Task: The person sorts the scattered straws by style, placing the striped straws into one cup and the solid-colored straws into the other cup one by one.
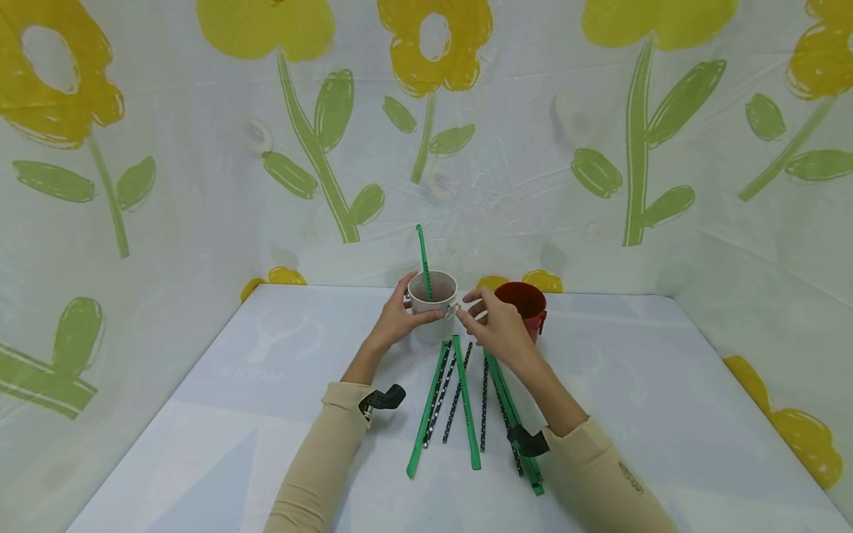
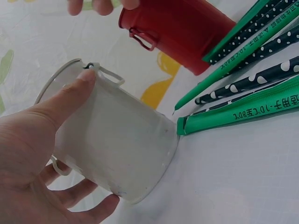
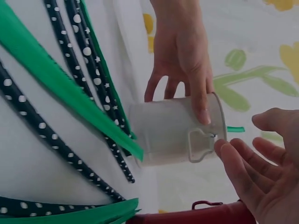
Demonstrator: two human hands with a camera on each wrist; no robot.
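My left hand (image 1: 397, 320) grips a small white bucket (image 2: 121, 140) on the table, thumb on the near side by the rim and fingers round the far side. One green-wrapped straw (image 1: 425, 259) stands in the bucket, its top leaning slightly left. My right hand (image 3: 266, 163) is beside the bucket's rim, fingers loosely bent and nothing held between them. Its fingertips are right at the white side handle (image 3: 201, 145). Just right of that hand stands a red bucket (image 2: 182, 32), partly behind the wrist in the head view.
Several green-wrapped straws (image 1: 469, 403) and black straws with white dots (image 1: 458, 403) lie on the white table (image 1: 280, 414) in front of the buckets, some under my right forearm. A flower-printed curtain (image 1: 506, 163) hangs round the table's back and sides.
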